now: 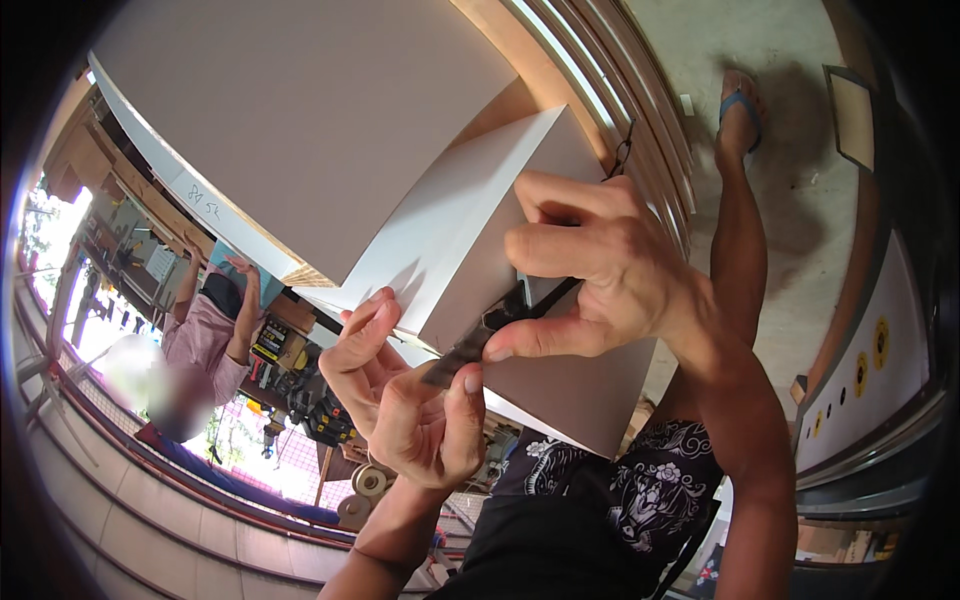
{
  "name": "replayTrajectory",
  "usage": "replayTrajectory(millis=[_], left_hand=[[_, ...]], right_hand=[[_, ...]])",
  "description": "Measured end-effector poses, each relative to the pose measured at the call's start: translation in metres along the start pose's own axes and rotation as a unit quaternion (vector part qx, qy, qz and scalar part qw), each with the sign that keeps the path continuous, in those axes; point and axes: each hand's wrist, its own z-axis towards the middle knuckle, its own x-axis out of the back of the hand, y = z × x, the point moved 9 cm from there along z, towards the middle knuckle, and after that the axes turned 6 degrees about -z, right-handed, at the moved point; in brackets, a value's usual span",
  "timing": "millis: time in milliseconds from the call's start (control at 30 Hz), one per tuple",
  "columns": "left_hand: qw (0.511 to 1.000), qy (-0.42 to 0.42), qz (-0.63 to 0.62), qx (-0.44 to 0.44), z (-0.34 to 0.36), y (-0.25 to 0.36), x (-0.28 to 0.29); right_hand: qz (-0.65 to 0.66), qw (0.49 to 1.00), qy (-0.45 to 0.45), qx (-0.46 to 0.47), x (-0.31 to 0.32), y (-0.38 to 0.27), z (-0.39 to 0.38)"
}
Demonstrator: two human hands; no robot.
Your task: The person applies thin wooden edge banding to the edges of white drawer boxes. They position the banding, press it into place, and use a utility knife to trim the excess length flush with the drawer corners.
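My right hand [600,270] curls over a dark, narrow piece [500,312] lying against a grey-faced panel [570,392], with the thumb on the piece's side. My left hand [410,400] has its thumb and index finger at the lower end of that dark piece, the other fingers bent upward by the panel's pale edge. What exactly the dark piece is, I cannot tell. A larger grey board [310,120] with a raw chipboard edge lies just above, beside a white inner face [450,210].
Stacked board edges [600,80] run along the upper right. A foot in a blue flip-flop [738,115] stands on the concrete floor [780,40]. A co-worker [205,340] is at the left among shelved tools [310,400]. A dark-rimmed machine or cabinet [860,370] stands at the right.
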Motion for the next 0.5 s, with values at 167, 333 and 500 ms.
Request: replayTrajectory(millis=[167,333,500], left_hand=[[1.0,0.01,-0.022,0.018,0.001,-0.002,0.0014],[1.0,-0.003,-0.029,0.008,0.0032,0.0006,-0.0005],[1.0,-0.019,-0.015,0.006,0.0024,0.0021,-0.0021]], right_hand=[[0.012,1.0,0.009,-0.004,0.0006,0.0012,0.0026],[0.0,1.0,-0.02,0.003,0.0009,0.003,0.0014],[0.011,1.0,-0.019,-0.001,0.0015,0.004,-0.001]])
